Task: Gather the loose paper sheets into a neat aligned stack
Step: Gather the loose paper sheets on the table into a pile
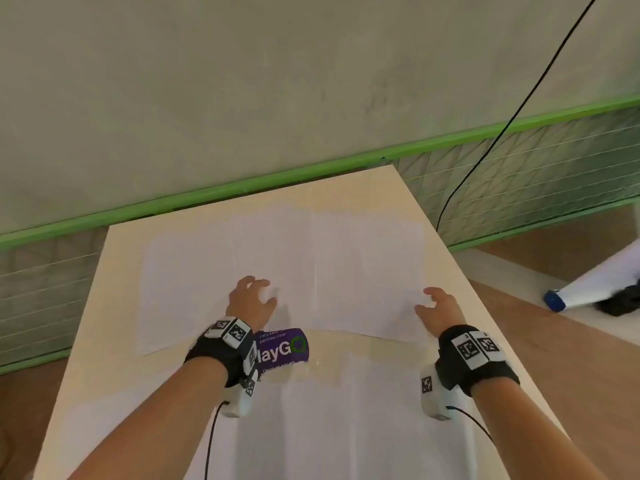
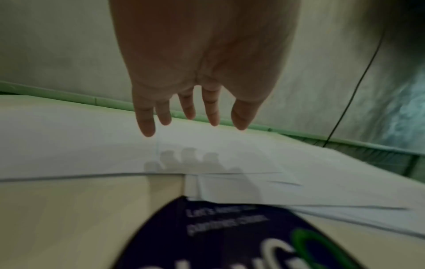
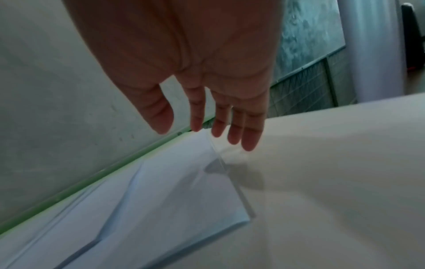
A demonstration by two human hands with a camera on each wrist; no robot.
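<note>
Several white paper sheets (image 1: 311, 258) lie side by side and overlapping across the far half of the pale table (image 1: 100, 299). More white sheets (image 1: 346, 420) cover the near half. My left hand (image 1: 254, 294) hovers over the middle sheets with fingers spread and holds nothing; in the left wrist view my left hand (image 2: 190, 118) hangs above the sheets (image 2: 80, 145) and casts a shadow on them. My right hand (image 1: 434, 303) is open at the right edge of the far sheets. In the right wrist view my right hand (image 3: 207, 134) reaches toward a slightly raised sheet edge (image 3: 220, 158), not gripping it.
A purple printed leaflet (image 1: 282, 348) lies between the far and near sheets, partly under my left wrist. A green rail (image 1: 242, 185) and wire fence run behind the table. A black cable (image 1: 519, 109) hangs at the right. A white roll with a blue cap (image 1: 588, 289) lies on the floor.
</note>
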